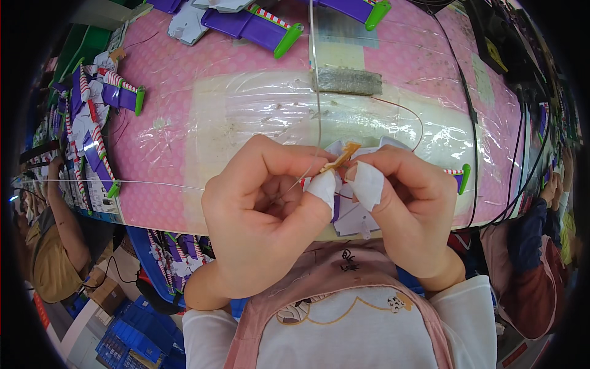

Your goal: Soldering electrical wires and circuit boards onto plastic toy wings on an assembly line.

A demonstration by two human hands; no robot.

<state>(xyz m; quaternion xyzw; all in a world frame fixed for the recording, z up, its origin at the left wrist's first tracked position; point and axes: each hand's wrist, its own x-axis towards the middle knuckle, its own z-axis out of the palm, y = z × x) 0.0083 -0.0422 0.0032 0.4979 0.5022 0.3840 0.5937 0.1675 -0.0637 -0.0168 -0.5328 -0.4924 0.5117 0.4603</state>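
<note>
My left hand [264,212] is closed, thumb and forefinger pinching a small tan strip [342,157] that sticks up between the two hands. Beside it my right hand [409,206] is also closed in a pinch, its fingertips close to the strip; what they grip is hidden. White tape wraps both thumbs. Under the hands, near the table's front edge, lies a grey and purple plastic wing part [356,221], mostly covered; its green tip [465,179] shows right of my right hand. A thin red wire [423,126] curves down behind my right hand.
A grey block [348,81] lies beyond my hands. Purple, green-tipped wing parts [252,29] lie at the back, more [95,132] at the left. A pale cord [317,80] hangs across the view. Black cables [464,92] run along the right. Other people sit at both sides.
</note>
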